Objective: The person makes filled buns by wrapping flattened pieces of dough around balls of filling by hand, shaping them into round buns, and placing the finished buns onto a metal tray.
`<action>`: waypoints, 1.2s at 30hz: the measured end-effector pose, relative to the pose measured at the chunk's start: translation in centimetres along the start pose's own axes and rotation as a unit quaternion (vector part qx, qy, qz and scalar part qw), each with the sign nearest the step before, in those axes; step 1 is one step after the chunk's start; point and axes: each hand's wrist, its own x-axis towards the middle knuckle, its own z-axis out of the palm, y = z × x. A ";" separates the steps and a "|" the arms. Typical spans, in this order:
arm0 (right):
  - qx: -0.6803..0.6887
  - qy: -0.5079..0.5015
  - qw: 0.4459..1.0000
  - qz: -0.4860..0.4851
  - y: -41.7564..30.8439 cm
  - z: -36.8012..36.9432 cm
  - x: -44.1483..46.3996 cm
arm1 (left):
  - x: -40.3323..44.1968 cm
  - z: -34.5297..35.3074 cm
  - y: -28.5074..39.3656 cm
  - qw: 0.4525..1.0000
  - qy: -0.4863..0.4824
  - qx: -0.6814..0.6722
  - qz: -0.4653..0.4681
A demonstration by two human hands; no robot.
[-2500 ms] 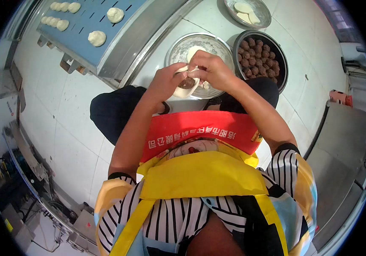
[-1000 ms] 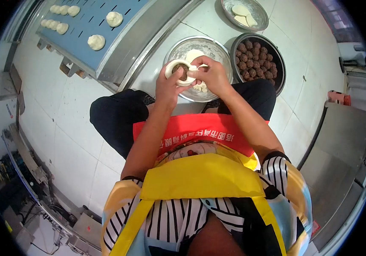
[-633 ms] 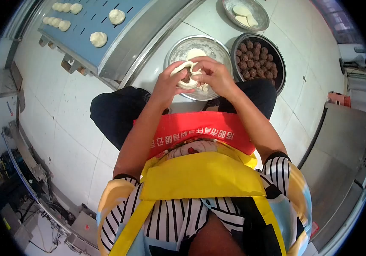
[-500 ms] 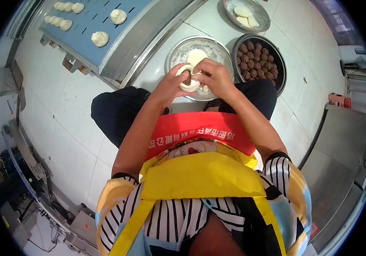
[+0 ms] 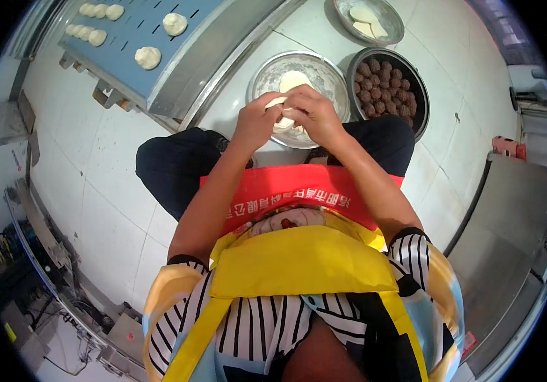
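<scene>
Over a metal bowl (image 5: 335, 76) dusted with flour, my left hand (image 5: 257, 120) and my right hand (image 5: 313, 113) meet around a pale dough bun (image 5: 283, 125). Curled left fingers hold it from the side. The right thumb and fingers pinch at its upper edge. Any filling inside is hidden by the fingers. A flat round dough wrapper (image 5: 294, 80) lies in the bowl just beyond my hands. To the right, a black tub (image 5: 422, 102) holds several round brown filling balls (image 5: 385, 83).
At the upper left, a blue slatted conveyor (image 5: 133, 57) with a metal side rail carries several shaped buns (image 5: 174, 24). A second metal bowl (image 5: 343, 22) with several dough pieces stands at the top. A steel cabinet (image 5: 503, 204) is on the right.
My hands have drawn closer together over the bun, and its brown filling, visible before in the opening, is now covered. The buns on the conveyor have shifted slightly left and up.
</scene>
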 end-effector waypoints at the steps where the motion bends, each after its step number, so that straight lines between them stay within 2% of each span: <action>1: -0.002 0.000 1.000 -0.001 0.2 0.0 0.0 | 0.4 0.2 -0.9 0.999 0.004 -0.045 -0.014; 3: 0.004 0.032 0.998 0.051 0.1 -0.7 0.6 | 1.5 0.9 -3.2 0.990 0.015 -0.134 -0.040; 4: 0.008 0.049 0.996 0.079 0.1 -1.0 0.8 | 0.7 1.1 -1.9 0.973 0.042 -0.220 -0.055; 5: 0.092 0.078 0.987 0.110 0.1 -0.8 1.0 | -0.3 1.8 -0.4 0.947 0.070 -0.306 -0.067; 7: 0.082 0.067 0.986 0.131 0.1 -0.5 1.3 | -0.5 3.5 -0.2 0.894 0.093 -0.432 -0.068; 8: 0.078 0.060 0.985 0.144 0.2 -0.3 1.2 | -0.5 3.6 -0.3 0.901 0.094 -0.418 -0.068; 9: -0.020 0.040 0.996 0.079 0.5 -0.3 1.3 | -0.6 3.6 -0.4 0.907 0.095 -0.404 -0.069; 12: -0.003 -0.002 0.997 0.072 0.3 -0.3 0.7 | -0.6 3.2 -1.0 0.932 0.082 -0.349 -0.053; 17: -0.014 0.020 0.999 -0.030 0.7 -0.2 0.6 | 1.0 2.6 -3.8 0.981 0.029 -0.188 0.029; 18: -0.019 0.020 0.999 -0.042 0.7 -0.3 0.6 | 0.7 2.4 -3.0 0.980 0.007 -0.197 -0.009; 20: 0.012 0.035 0.998 0.056 -0.1 -1.1 1.0 | 0.1 1.3 0.2 0.973 -0.033 -0.214 -0.081; 21: 0.029 0.042 0.993 0.106 -0.6 -1.4 1.2 | -0.4 0.9 1.3 0.961 -0.005 -0.267 -0.067; 24: 0.195 0.065 0.964 0.170 -1.6 -2.0 1.9 | -0.6 1.2 2.1 0.917 0.073 -0.393 -0.016; 26: 0.146 0.042 0.977 0.151 -2.1 -1.2 2.0 | 0.7 3.7 -0.6 0.892 0.120 -0.436 0.020; 27: 0.125 0.025 0.981 0.145 -1.9 -0.8 1.9 | 0.7 3.9 -0.2 0.892 0.148 -0.427 -0.003; 29: 0.036 -0.014 0.993 0.113 -1.8 -1.0 1.7 | 0.4 3.3 -0.3 0.919 0.129 -0.372 -0.001; 32: 0.029 -0.059 0.996 0.060 -2.5 -1.3 1.4 | -0.2 2.7 0.0 0.936 0.097 -0.339 -0.016; 36: 0.023 -0.059 0.998 -0.001 -3.6 -1.9 1.8 | 0.2 1.8 0.7 0.952 0.052 -0.300 -0.022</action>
